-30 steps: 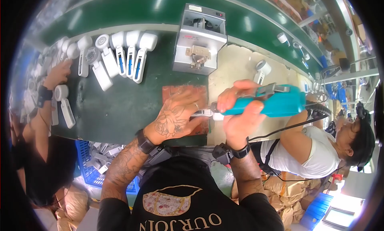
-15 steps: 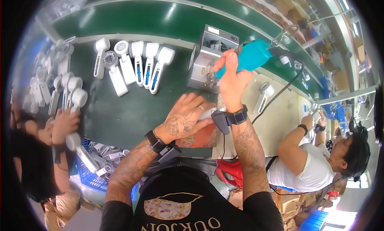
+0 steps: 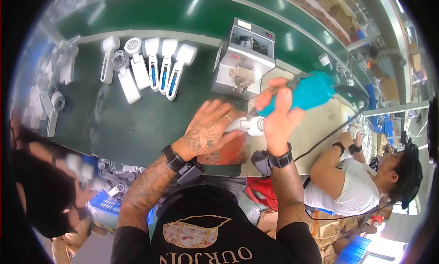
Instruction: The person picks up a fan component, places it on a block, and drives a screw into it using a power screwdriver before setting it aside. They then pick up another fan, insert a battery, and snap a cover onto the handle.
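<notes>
My left hand [image 3: 208, 129] grips a white handheld unit [image 3: 250, 125] with a round grilled head, holding it down over a reddish pad [image 3: 224, 155] on the bench. Its handle is mostly hidden by my fingers. A teal electric screwdriver [image 3: 304, 95] is wrapped in my right hand [image 3: 281, 120], tilted, its nose towards the joint of the white unit. Whether the tip touches is unclear, since blur and fingers cover it. Behind the hands is a grey metal machine [image 3: 238, 65] with an open top. Similar white units [image 3: 169, 69], several with blue strips in their handles, lie in a row.
More white units [image 3: 55, 106] crowd the bench's left end. At the left a co-worker's arm [image 3: 45, 154] moves beside a blue crate [image 3: 105, 202] of parts. Another person [image 3: 347, 186] sits at the right. The screwdriver's black cord [image 3: 324, 140] trails across the pale board.
My right hand and the screwdriver have moved right and nearer me, away from the machine. The head of the white unit now shows. The co-worker at left has drawn a white unit off the bench.
</notes>
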A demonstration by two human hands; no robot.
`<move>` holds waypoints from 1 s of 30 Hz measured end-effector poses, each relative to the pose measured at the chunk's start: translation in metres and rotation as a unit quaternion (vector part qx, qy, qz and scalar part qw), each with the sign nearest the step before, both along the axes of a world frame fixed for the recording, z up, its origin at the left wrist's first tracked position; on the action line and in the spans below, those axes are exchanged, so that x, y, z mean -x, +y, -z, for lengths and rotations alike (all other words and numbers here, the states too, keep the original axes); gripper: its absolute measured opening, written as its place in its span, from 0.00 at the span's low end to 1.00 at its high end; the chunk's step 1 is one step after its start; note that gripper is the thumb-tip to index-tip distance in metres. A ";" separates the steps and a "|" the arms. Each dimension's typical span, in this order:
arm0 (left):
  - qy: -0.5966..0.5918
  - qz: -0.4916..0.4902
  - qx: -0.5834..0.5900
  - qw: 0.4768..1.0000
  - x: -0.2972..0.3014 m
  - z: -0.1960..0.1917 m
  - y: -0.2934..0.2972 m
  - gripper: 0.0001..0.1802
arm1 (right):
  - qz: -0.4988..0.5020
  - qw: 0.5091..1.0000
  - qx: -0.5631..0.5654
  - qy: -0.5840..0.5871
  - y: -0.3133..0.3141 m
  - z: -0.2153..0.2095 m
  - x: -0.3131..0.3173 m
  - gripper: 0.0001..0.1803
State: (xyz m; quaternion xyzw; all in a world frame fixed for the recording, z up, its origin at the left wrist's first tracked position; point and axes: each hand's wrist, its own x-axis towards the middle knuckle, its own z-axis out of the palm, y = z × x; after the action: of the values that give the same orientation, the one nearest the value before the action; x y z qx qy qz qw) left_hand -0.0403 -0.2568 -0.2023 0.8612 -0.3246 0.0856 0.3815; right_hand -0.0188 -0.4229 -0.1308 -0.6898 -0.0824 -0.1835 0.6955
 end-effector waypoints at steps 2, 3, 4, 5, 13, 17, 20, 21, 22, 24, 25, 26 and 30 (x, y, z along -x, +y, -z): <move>0.011 0.006 -0.006 1.000 -0.001 -0.004 -0.002 0.24 | 0.005 0.999 -0.033 -0.018 -0.010 0.005 0.003 0.19; 0.019 0.009 -0.011 1.000 -0.002 -0.005 -0.003 0.23 | 0.018 1.000 -0.009 -0.008 -0.012 0.007 0.003 0.21; 0.018 0.011 -0.009 1.000 -0.001 -0.004 -0.002 0.23 | 0.020 1.000 -0.007 -0.008 -0.011 0.008 0.003 0.21; 0.009 0.007 -0.010 1.000 -0.001 -0.004 -0.001 0.23 | 0.017 1.000 -0.007 -0.008 -0.010 0.012 0.002 0.22; 0.030 0.002 -0.011 0.999 -0.003 -0.002 -0.003 0.24 | -0.021 1.000 -0.013 0.005 -0.011 0.031 -0.001 0.22; 0.021 -0.009 -0.026 0.999 -0.005 -0.004 -0.005 0.24 | -0.039 0.998 -0.039 0.014 -0.011 0.031 -0.007 0.21; 0.027 -0.013 -0.028 0.999 -0.006 -0.007 -0.005 0.24 | -0.049 0.998 -0.040 0.014 -0.011 0.034 -0.009 0.21; 0.039 -0.014 -0.026 0.999 -0.006 -0.008 -0.005 0.23 | -0.055 0.997 -0.043 0.012 -0.011 0.036 -0.009 0.21; 0.038 -0.018 -0.025 0.999 -0.006 -0.009 -0.005 0.23 | -0.059 0.997 -0.042 0.011 -0.012 0.037 -0.011 0.21; 0.029 -0.014 -0.032 0.999 -0.006 -0.007 -0.004 0.24 | -0.046 0.997 -0.033 0.043 -0.013 0.037 -0.013 0.20; 0.025 -0.018 -0.031 0.999 -0.006 -0.007 -0.004 0.24 | -0.050 0.997 -0.032 0.039 -0.013 0.031 -0.015 0.20; 0.027 -0.012 -0.035 0.999 -0.006 -0.007 -0.004 0.23 | -0.043 0.997 -0.027 0.060 -0.014 0.023 -0.017 0.19; 0.018 -0.012 -0.025 0.999 -0.002 -0.009 -0.003 0.23 | -0.006 1.000 0.008 0.024 0.010 -0.010 -0.037 0.18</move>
State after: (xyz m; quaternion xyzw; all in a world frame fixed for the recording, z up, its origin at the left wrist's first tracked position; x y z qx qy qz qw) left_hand -0.0379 -0.2599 -0.1931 0.8756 -0.3098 0.0667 0.3646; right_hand 0.0183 -0.4133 -0.1211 -0.6990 -0.0710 -0.1625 0.6928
